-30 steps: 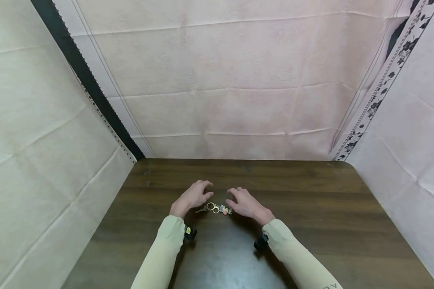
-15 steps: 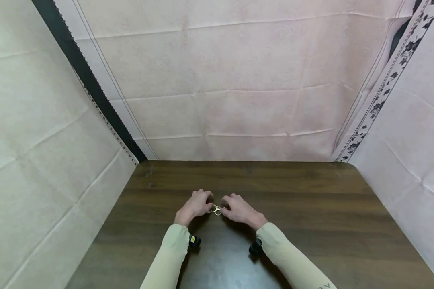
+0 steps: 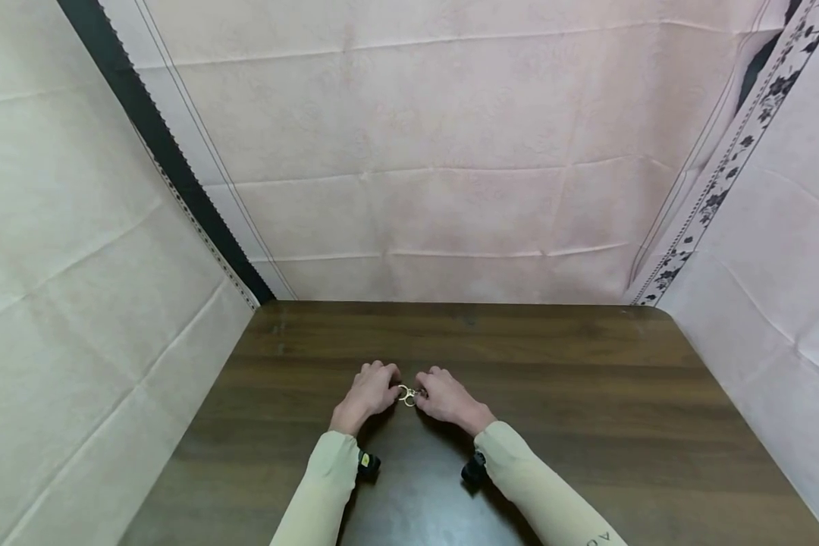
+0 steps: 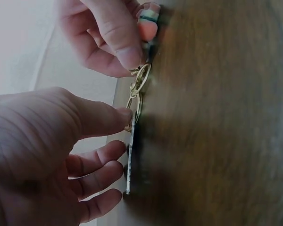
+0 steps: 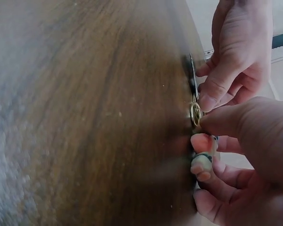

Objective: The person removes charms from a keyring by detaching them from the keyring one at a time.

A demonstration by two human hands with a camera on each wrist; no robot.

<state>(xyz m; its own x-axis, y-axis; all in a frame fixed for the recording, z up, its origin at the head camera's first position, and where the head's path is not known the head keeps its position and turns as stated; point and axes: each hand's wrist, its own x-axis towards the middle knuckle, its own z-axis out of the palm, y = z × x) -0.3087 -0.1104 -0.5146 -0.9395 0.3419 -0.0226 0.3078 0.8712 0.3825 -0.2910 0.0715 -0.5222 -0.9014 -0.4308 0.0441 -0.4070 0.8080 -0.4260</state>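
Both hands [image 3: 368, 390] [image 3: 447, 396] pinch key ring [image 3: 406, 394]; no legible writing.

Head view evenly lit, soft, w/ wide-angle bending at edges; faint sheen on table [image 3: 587, 394]; both wrist views dimmer, tabletop blurred up close, fingers [image 4: 108, 117] reasonably sharp.

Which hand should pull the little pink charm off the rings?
Probably the right hand. Its fingers already curl round the pink charm and its thumb rests on the gold rings. The left hand pinches the rings by the key, so it can steady them.
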